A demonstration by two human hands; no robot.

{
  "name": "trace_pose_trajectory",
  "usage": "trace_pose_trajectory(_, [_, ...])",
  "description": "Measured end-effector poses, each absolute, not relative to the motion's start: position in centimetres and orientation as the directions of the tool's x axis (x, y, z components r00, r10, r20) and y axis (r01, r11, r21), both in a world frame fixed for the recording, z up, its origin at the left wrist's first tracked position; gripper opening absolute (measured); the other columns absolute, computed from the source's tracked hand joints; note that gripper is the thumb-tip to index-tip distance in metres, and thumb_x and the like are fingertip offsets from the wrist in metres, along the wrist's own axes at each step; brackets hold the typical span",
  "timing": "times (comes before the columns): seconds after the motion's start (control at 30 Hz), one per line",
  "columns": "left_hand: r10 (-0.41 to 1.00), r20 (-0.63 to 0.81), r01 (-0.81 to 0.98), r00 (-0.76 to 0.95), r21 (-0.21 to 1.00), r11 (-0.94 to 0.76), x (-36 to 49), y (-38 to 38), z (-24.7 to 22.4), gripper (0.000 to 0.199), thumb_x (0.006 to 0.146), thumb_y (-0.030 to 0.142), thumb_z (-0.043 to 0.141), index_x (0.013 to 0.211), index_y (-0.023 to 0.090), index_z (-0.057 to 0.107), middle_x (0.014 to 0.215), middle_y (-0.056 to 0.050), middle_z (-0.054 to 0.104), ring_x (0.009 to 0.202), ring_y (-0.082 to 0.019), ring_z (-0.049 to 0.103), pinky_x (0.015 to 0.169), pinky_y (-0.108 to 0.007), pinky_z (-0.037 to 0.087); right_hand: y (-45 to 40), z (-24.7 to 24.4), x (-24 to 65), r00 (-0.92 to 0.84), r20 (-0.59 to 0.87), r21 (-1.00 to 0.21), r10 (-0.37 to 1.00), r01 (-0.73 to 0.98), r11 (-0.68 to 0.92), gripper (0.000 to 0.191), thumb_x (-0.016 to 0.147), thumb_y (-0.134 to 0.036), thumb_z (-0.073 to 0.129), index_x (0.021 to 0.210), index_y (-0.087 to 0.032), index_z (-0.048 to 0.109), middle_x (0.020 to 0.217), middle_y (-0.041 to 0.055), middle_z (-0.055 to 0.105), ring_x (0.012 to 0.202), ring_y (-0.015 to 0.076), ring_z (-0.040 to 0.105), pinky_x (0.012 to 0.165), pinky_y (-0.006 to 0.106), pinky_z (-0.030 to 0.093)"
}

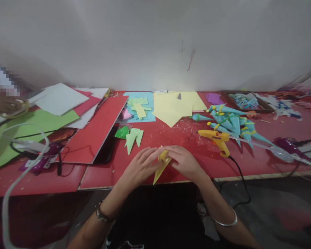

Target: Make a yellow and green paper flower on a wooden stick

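Observation:
A yellow paper cone (159, 172) is held between my two hands near the table's front edge, its point toward me. My left hand (142, 166) grips its left side, fingers curved over the upper part. On the other side, my right hand (185, 160) has its fingers bent around the wide end. The fingertips and part of the cone's opening are hidden by the hands. Pale green paper cones (133, 138) lie ahead of my left hand. A yellow glue gun (217, 138) rests on its side to the right of my right hand.
Blue paper cones (230, 121) are heaped at the right, near a tray of small pieces (260, 107). Yellow sheets (168, 107) lie at the back. A red board (93, 135) and a purple glue gun (38, 162) are at the left. Another person's hand (5, 103) shows far left.

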State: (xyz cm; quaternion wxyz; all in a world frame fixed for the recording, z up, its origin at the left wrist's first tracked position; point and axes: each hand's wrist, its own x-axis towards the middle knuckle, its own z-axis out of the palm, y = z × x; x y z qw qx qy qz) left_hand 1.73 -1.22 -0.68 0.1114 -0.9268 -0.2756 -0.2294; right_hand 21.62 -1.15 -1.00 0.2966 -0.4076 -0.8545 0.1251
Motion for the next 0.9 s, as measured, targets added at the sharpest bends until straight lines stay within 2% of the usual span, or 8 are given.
trace_pose_trajectory(0.1, [0.52, 0.462, 0.629, 0.719, -0.112, -0.77, 1.4, -1.4, -0.7, 0.025, 0.077, 0.007, 0.047, 0.09, 0.024, 0.059, 0.112, -0.003, 0.056, 0.1, -0.017, 0.049, 0.094, -0.035, 0.036, -1.1, -1.4, 21.9, -0.482, 0.4, -0.455, 0.78, 0.634, 0.625, 0.03, 0.065, -0.001, 0.042, 0.082, -0.018, 0.059, 0.107, 0.0079, 0.061, 0.098, 0.0192, 0.055, 0.084, 0.039, 0.045])
trace_pose_trajectory(0.3, [0.582, 0.387, 0.664, 0.715, -0.118, -0.738, 1.3, -2.0, -0.8, 0.023, 0.08, 0.006, 0.044, 0.085, 0.024, 0.057, 0.1, 0.0, 0.064, 0.093, -0.016, 0.053, 0.077, -0.031, 0.039, -1.1, -2.1, 23.0, -0.501, 0.38, -0.421, 0.777, 0.655, 0.628, 0.032, 0.064, 0.003, 0.04, 0.079, -0.019, 0.059, 0.104, 0.0047, 0.062, 0.096, 0.0195, 0.052, 0.08, 0.038, 0.045])
trace_pose_trajectory(0.4, [0.558, 0.346, 0.609, 0.755, -0.054, -0.791, 1.6, -2.0, -1.2, 0.017, 0.081, 0.009, 0.045, 0.088, 0.02, 0.056, 0.099, -0.002, 0.063, 0.096, -0.018, 0.052, 0.078, -0.031, 0.039, -1.6, -2.4, 23.2, -0.518, 0.355, -0.388, 0.778, 0.676, 0.626, 0.031, 0.064, 0.002, 0.044, 0.08, -0.019, 0.06, 0.108, 0.0054, 0.06, 0.097, 0.0214, 0.049, 0.079, 0.039, 0.045])
trace_pose_trajectory(0.5, [0.558, 0.272, 0.566, 0.784, 0.052, -0.822, 2.1, -2.2, -1.7, 0.016, 0.08, 0.013, 0.048, 0.093, 0.016, 0.055, 0.1, -0.004, 0.062, 0.096, -0.018, 0.053, 0.078, -0.031, 0.041, -2.6, -2.7, 23.0, -0.543, 0.309, -0.349, 0.781, 0.699, 0.625, 0.033, 0.064, -0.001, 0.05, 0.089, -0.021, 0.061, 0.115, 0.0047, 0.057, 0.101, 0.0234, 0.047, 0.082, 0.042, 0.043])
trace_pose_trajectory(0.63, [0.633, 0.149, 0.608, 0.76, 0.183, -0.773, 2.4, -2.6, -2.1, 0.027, 0.077, 0.016, 0.052, 0.104, 0.017, 0.052, 0.103, -0.003, 0.061, 0.092, -0.018, 0.054, 0.076, -0.03, 0.043, -3.9, -3.1, 22.9, -0.566, 0.265, -0.308, 0.781, 0.718, 0.624, 0.036, 0.068, -0.005, 0.052, 0.098, -0.024, 0.06, 0.113, 0.0037, 0.058, 0.102, 0.0228, 0.048, 0.092, 0.049, 0.034])
trace_pose_trajectory(0.73, [0.67, 0.104, 0.64, 0.735, 0.221, -0.736, 2.5, -2.7, -2.2, 0.036, 0.075, 0.018, 0.054, 0.111, 0.019, 0.049, 0.113, -0.003, 0.057, 0.094, -0.019, 0.052, 0.077, -0.032, 0.044, -4.4, -3.4, 23.2, -0.516, 0.295, -0.275, 0.804, 0.76, 0.589, 0.036, 0.071, -0.007, 0.053, 0.1, -0.027, 0.061, 0.121, 0.0035, 0.053, 0.109, 0.0247, 0.044, 0.095, 0.055, 0.026])
trace_pose_trajectory(0.8, [0.682, 0.089, 0.651, 0.726, 0.231, -0.723, 2.6, -2.7, -2.3, 0.039, 0.075, 0.017, 0.054, 0.113, 0.019, 0.047, 0.117, -0.003, 0.054, 0.095, -0.02, 0.051, 0.079, -0.034, 0.044, -4.4, -3.7, 23.4, -0.504, 0.308, -0.286, 0.807, 0.76, 0.583, 0.034, 0.074, -0.008, 0.052, 0.1, -0.028, 0.061, 0.12, 0.0037, 0.054, 0.108, 0.0234, 0.045, 0.094, 0.052, 0.028])
trace_pose_trajectory(0.9, [0.679, 0.086, 0.641, 0.729, 0.262, -0.721, 2.6, -2.3, -2.3, 0.04, 0.075, 0.013, 0.053, 0.114, 0.022, 0.048, 0.118, -0.002, 0.054, 0.095, -0.019, 0.051, 0.079, -0.033, 0.045, -4.2, -4.1, 23.6, -0.497, 0.308, -0.354, 0.811, 0.732, 0.583, 0.027, 0.079, -0.012, 0.049, 0.099, -0.026, 0.062, 0.107, 0.0038, 0.06, 0.096, 0.0188, 0.051, 0.092, 0.044, 0.034])
